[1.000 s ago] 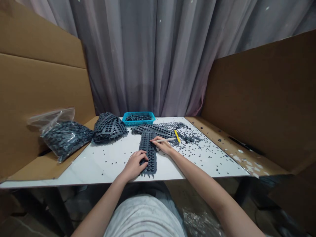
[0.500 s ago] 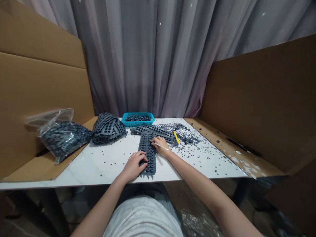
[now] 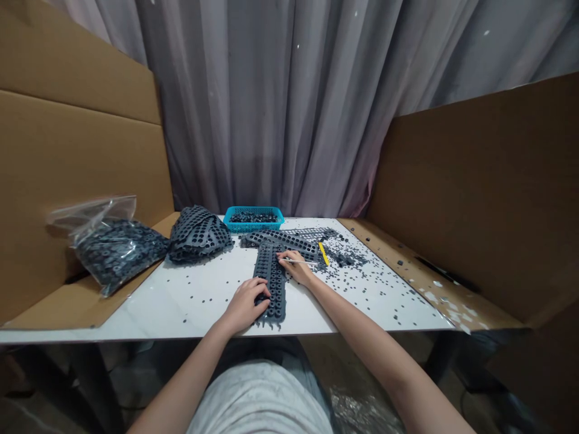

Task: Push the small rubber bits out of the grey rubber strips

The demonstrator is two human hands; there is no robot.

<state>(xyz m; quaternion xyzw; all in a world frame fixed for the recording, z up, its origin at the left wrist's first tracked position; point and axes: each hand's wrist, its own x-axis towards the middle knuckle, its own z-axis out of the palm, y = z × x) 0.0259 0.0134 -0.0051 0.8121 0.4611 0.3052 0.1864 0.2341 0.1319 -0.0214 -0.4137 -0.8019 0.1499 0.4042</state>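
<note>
A dark rubber sheet (image 3: 274, 289) with rows of round raised rings lies lengthwise in front of me on the white table. My left hand (image 3: 249, 299) rests at its near left edge, fingers curled over the rim and thumb on the surface. At the sheet's right side, my right hand (image 3: 295, 266) pinches a thin white stick (image 3: 303, 261), its tip end at the rings. Beyond the far end, another perforated dark sheet (image 3: 296, 242) lies crosswise. Small dark round bits (image 3: 348, 259) are scattered to the right.
A yellow strip (image 3: 323, 254) lies right of the sheets. At the back stands a blue basket (image 3: 254, 227) holding dark pieces. Left are a pile of perforated sheets (image 3: 199, 235) and a clear bag of dark rings (image 3: 120, 250). Cardboard walls (image 3: 474, 199) flank the white table (image 3: 181, 310).
The white stick has swung from a downward slant to nearly level as my right hand turned slightly. My left hand stays on the sheet. The view has shifted a little.
</note>
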